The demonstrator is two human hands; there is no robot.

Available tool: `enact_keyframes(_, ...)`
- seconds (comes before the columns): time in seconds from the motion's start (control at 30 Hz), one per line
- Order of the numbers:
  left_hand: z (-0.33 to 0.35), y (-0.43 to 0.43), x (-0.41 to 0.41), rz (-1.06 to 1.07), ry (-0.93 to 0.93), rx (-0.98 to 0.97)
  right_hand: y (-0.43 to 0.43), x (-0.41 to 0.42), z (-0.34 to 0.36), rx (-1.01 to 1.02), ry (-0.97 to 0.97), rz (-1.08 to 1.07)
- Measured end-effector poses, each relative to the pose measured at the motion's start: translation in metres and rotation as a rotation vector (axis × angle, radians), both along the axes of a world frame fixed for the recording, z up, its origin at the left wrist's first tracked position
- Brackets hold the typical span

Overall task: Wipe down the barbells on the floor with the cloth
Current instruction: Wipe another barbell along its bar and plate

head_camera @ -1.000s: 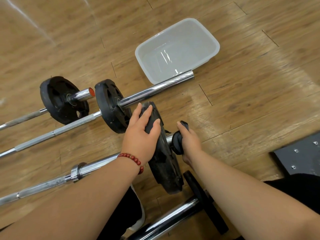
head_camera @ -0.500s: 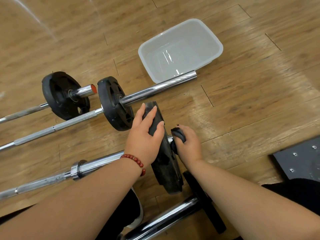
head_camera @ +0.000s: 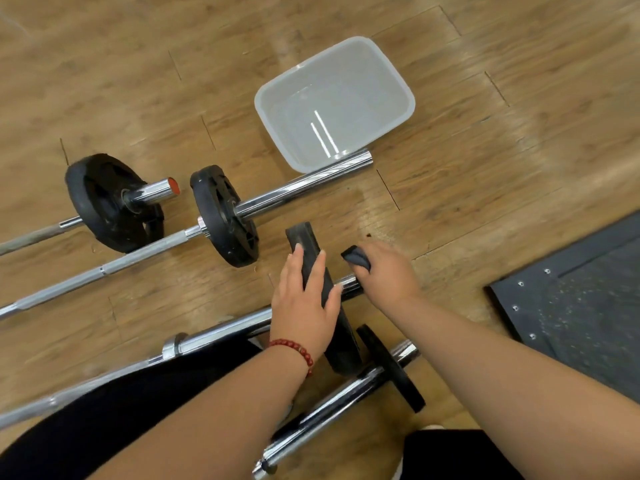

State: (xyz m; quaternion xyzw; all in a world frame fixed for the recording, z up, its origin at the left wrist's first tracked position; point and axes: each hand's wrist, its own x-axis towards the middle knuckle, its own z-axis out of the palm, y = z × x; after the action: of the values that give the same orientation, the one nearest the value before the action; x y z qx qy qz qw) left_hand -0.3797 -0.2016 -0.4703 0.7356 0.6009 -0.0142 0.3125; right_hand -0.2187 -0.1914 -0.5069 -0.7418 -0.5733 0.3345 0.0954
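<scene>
Your left hand (head_camera: pixel 304 306) grips the rim of the black plate (head_camera: pixel 302 235), with thumb and fingers straddling it. Just right of that plate, your right hand (head_camera: pixel 388 275) clenches the dark cloth (head_camera: pixel 356 258) over the end of the barbell (head_camera: pixel 349 284).

Wood-plank floor (head_camera: pixel 138 81), four plate-loaded barbells (head_camera: pixel 304 183) side by side, translucent tub (head_camera: pixel 411 98), dark mat (head_camera: pixel 571 306).
</scene>
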Motion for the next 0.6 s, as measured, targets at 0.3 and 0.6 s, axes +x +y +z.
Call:
enact_keyframes(0.3, 0.179, -0.007, -0.049, -0.233, -0.043, 0.08, -0.025, -0.008, 0.197, -0.006, -0.208, 0.228)
enact_keyframes(0.6, 0.34, 0.021, -0.098, -0.489, -0.018, 0.198, -0.017, -0.052, 0.355, 0.175, -0.294, 0.368)
